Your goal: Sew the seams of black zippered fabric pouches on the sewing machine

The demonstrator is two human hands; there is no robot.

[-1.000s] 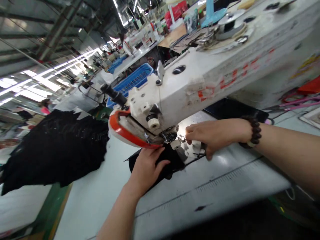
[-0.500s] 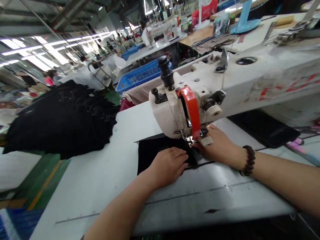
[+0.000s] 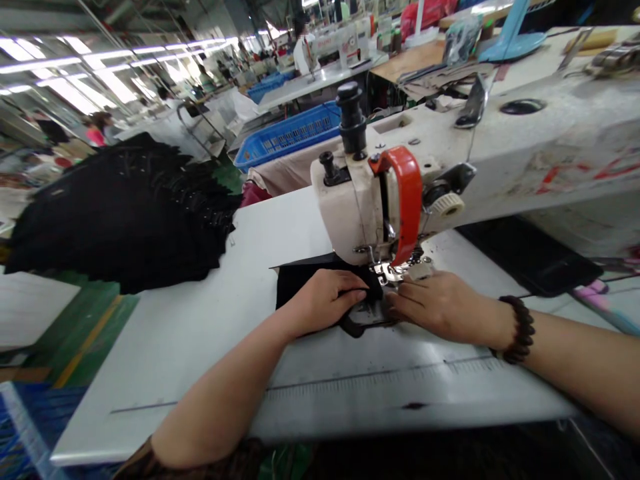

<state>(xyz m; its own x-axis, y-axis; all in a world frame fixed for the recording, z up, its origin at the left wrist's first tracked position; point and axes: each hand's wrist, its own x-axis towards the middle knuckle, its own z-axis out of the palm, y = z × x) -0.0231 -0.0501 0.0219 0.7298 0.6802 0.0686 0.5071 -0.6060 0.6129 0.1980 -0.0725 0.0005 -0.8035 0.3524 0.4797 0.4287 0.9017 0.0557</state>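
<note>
A piece of black fabric [image 3: 295, 278] lies on the white sewing table, left of the needle area. My left hand [image 3: 325, 299] is closed on its right part, thumb and forefinger pinched together near the presser foot [image 3: 385, 272]. A dark strip or flap of cloth [image 3: 353, 327] hangs toward me below these fingers. Just right of the presser foot is my right hand [image 3: 435, 303], with its fingers bent and pressed together low over the machine bed. Whatever those fingertips hold is hidden. The sewing machine [image 3: 345, 207] with its orange lever guard [image 3: 407, 200] stands over both hands.
A large stack of black cloth pieces [image 3: 120, 220] is at the left. Behind the table sits a blue plastic basket [image 3: 290, 140]. A black phone-like slab [image 3: 535, 257] lies under the machine arm. A printed ruler [image 3: 350, 382] runs along the table's front.
My right hand has come toward me from behind the presser foot. My left hand has gone from lying flat on the fabric to pinching it, and the fabric's near edge has lifted or folded.
</note>
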